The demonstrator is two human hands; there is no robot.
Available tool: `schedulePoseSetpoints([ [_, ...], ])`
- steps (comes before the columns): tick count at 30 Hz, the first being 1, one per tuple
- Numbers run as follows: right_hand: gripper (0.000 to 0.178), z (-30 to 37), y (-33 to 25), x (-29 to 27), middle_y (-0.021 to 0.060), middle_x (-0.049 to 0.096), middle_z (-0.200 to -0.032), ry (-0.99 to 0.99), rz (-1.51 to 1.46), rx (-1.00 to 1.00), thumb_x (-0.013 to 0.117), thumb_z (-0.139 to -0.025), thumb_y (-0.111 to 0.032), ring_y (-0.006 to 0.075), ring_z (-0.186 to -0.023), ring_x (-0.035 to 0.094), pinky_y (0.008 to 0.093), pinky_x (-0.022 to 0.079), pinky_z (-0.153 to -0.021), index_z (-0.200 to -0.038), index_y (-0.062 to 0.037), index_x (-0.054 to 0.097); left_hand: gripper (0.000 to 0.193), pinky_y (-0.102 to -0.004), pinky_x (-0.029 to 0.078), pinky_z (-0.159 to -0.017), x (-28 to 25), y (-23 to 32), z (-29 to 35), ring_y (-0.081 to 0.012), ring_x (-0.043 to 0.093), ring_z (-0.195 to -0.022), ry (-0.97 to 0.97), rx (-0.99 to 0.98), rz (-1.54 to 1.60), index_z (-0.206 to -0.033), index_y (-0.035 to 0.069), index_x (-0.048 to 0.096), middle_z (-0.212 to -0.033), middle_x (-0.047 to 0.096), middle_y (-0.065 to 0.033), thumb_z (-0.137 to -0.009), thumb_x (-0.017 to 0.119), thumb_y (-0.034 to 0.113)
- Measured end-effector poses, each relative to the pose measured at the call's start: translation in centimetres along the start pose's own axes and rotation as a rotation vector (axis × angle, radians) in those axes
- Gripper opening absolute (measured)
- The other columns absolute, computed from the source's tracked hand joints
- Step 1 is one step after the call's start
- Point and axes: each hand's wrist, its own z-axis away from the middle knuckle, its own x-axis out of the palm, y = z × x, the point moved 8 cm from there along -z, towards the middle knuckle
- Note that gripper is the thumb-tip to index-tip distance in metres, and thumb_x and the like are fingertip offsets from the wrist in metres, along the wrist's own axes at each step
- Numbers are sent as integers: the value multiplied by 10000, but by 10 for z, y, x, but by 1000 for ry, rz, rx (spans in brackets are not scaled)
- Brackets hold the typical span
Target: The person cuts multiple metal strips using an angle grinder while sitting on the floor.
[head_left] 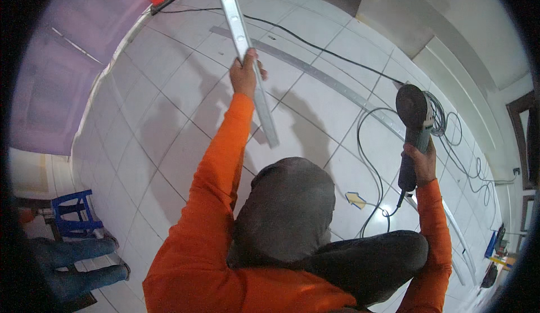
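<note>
Here's the silvery metal strip, long, straight and narrow, shining brightest at its far stretch, with round dimples lined up along its face and a duller grey near end. It sits above mid-floor, up towards twelve o'clock, its long axis tilted: far end pointing between eleven and twelve and running out at the top edge, near end down between five and six. The left hand has its fingers wrapped firmly around it! Over at three o'clock, the right hand grips the grinder by its body, round dark head aimed at twelve. Another metal strip lies across the white tiles, slanting from eleven towards four.
</note>
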Motion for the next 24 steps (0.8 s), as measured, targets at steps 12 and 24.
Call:
schedulePoseSetpoints([
  [12, 663, 1, 22, -8, 67, 606, -971, -29, 76, -31, 742, -658, -132, 173, -786, 600, 313, 529, -699, -1254, -25, 475, 470, -437, 482, -479, -55, -217, 29, -218, 511, -490, 258, -592, 260, -849, 95, 509, -646, 502, -40, -863, 594, 557],
  [24, 684, -10, 62, -2, 76, 623, -1024, -173, 164, 124, 787, -638, -112, 179, -862, 614, 310, 525, -780, -1253, -24, 502, 536, -484, 492, -759, -46, -237, -40, -256, 510, -708, 130, -596, 723, -857, 40, 471, -730, 481, -88, -987, 309, 534],
])
